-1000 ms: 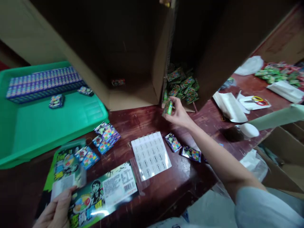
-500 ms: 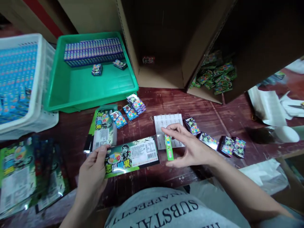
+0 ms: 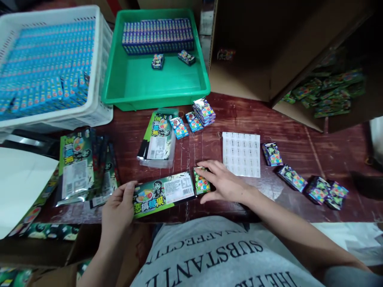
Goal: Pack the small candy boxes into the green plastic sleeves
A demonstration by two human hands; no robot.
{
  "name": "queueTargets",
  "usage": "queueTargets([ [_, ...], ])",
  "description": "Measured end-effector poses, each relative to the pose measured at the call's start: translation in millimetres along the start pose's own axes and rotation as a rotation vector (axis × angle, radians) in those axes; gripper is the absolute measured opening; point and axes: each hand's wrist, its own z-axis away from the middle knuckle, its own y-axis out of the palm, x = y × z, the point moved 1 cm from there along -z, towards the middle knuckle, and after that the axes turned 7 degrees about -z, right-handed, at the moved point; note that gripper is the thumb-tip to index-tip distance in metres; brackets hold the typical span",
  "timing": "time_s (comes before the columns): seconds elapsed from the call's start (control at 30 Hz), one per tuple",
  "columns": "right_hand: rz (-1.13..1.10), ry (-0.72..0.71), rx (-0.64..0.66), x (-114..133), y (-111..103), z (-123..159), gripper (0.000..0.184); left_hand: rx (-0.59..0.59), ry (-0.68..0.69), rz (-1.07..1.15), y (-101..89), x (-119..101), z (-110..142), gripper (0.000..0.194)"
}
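Observation:
My left hand (image 3: 118,207) grips the left end of a long green printed pouch (image 3: 164,193) lying on the dark red table. At the pouch's right end my right hand (image 3: 223,184) pinches a small green candy packet (image 3: 201,184). A white sticker sheet (image 3: 241,153) lies just beyond my right hand. Several small dark packets (image 3: 305,181) sit in a row to the right.
A green tray (image 3: 155,85) with a row of blue boxes and a white crate (image 3: 89,107) full of blue boxes stand at the back left. An open carton (image 3: 239,79) holds green packets at the right. Flat pouches (image 3: 79,165) and small boxes (image 3: 197,115) lie nearby.
My right hand brought the green packet down from mid-air to the table at the pouch's right end. My view swung left and down, showing more of the white crate.

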Motion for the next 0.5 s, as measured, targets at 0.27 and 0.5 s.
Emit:
queueTargets([
  [0.27, -0.113, -0.059, 0.061, 12.2, -5.8, 11.8, 0.077, 0.014, 0.018, 0.064, 3.0, -4.7, -3.4, 0.039],
  [0.5, -0.133, -0.152, 0.050, 5.8, -20.4, 6.3, 0.073, 0.104, 0.023, 0.097, 2.0, -15.4, 0.4, 0.044],
])
